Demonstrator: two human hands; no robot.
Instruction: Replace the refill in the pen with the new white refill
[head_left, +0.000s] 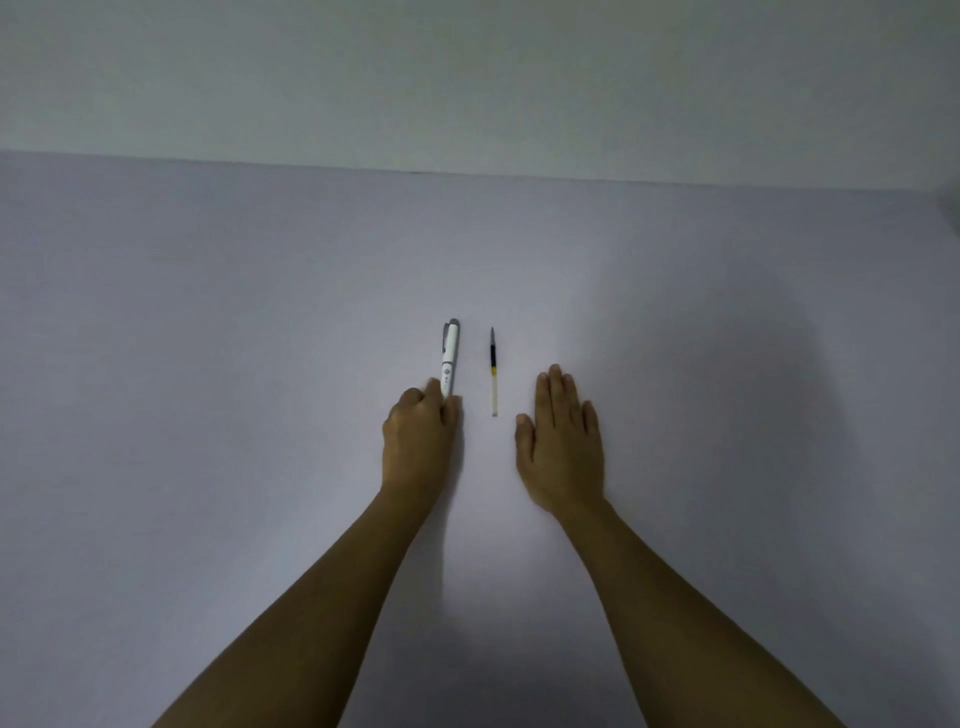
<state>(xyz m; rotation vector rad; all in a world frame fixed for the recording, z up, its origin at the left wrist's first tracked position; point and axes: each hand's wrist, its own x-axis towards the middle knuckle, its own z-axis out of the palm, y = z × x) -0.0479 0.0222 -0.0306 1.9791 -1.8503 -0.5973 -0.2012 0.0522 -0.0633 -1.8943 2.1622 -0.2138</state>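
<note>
Both bare forearms reach forward from the bottom edge, angled slightly inward. The left hand (420, 436) is curled, knuckles up, its fingers (451, 410) and thumb closing round the near end of the pen (450, 358) (only the thing it grips gets a mention here). The right hand (563, 441) lies palm down and flat, fingers straight and close together pointing away, thumb spread toward the left, holding nothing. The two hands sit level, well apart
</note>
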